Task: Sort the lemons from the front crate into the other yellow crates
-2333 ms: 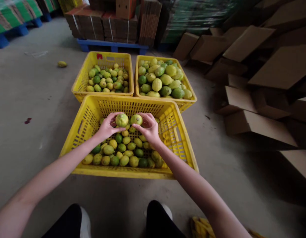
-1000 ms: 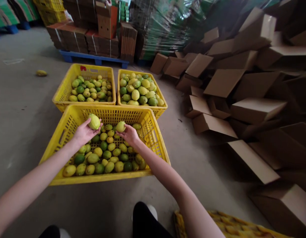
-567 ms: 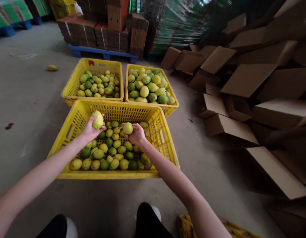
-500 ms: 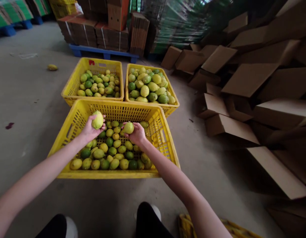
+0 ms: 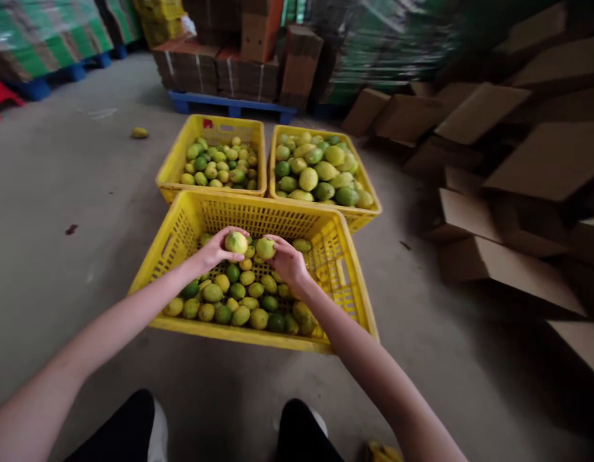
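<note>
Above the near yellow crate, my left hand is closed around a yellow-green lemon. Close beside it, my right hand grips a second, greener lemon between thumb and fingers. The two fruits are a small gap apart. Beneath my hands, several yellow and green lemons lie in the crate, mostly toward its near side. My hands and forearms hide part of them.
Behind stand a left crate of smaller lemons and a right crate heaped with larger ones. Cardboard boxes are piled at right. A blue pallet bears flattened cartons. One lemon lies on the floor.
My left hand has moved right and lower with its lemon, coming close to the right hand. The view has swung left, so the crates appear farther right.
</note>
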Demonstrator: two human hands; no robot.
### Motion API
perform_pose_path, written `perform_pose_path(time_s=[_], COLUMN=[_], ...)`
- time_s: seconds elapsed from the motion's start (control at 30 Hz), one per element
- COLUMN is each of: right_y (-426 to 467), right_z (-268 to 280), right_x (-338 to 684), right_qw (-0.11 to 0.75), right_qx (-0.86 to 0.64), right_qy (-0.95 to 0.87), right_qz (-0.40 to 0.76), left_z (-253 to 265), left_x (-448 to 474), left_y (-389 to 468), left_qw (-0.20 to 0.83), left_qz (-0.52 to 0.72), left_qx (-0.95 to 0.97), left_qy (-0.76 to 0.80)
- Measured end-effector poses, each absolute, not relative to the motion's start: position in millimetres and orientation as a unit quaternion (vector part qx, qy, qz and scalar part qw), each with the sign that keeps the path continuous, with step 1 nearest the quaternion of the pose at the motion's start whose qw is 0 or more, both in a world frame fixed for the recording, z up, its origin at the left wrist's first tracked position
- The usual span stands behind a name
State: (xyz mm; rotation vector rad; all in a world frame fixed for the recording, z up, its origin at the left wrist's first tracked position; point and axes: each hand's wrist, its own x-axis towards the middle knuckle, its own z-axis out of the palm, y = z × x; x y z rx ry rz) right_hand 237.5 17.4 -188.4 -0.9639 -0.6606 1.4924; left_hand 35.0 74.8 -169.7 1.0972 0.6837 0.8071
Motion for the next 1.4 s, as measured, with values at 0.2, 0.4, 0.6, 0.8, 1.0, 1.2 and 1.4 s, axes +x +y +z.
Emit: perform_pose_path(time_s=[0.2, 0.4, 0.6, 0.8, 1.0, 1.2, 1.4], right_y=[12.0, 11.6, 14.7, 19.2, 16.5, 7.7, 9.6], right_z=[-186.4, -186.6, -185.2, -190.6, -188.6, -176.9, -177.7], right_x=[231.6, 231.6, 232.7, 219.2, 190.0, 199.8, 219.2], right_qw=[0.570, 0.567, 0.548, 0.538, 0.542, 0.518, 0.523], right_qx=[-0.415, -0.427, -0.413, -0.435, -0.412, -0.406, -0.403], right_qy=[-0.340, -0.353, -0.301, -0.283, -0.257, -0.274, -0.258], right_qz=[0.622, 0.610, 0.662, 0.664, 0.686, 0.701, 0.706], left_z=[-182.8, -173.8, -161.5, -155.9, -165.7, -183.4, -198.9], left_x=[30.5, 30.1, 33.3, 42.0, 60.2, 69.0, 52.3], left_y=[80.0, 81.4, 79.1, 73.0, 60.0, 57.0, 75.1], left_qw=[0.666, 0.747, 0.860, 0.847, 0.806, 0.776, 0.824], left_qz=[0.383, 0.370, 0.323, 0.385, 0.395, 0.350, 0.240], left_qx=[0.538, 0.446, 0.255, 0.113, 0.229, 0.330, 0.382], left_qy=[0.347, 0.327, 0.303, 0.349, 0.376, 0.408, 0.343])
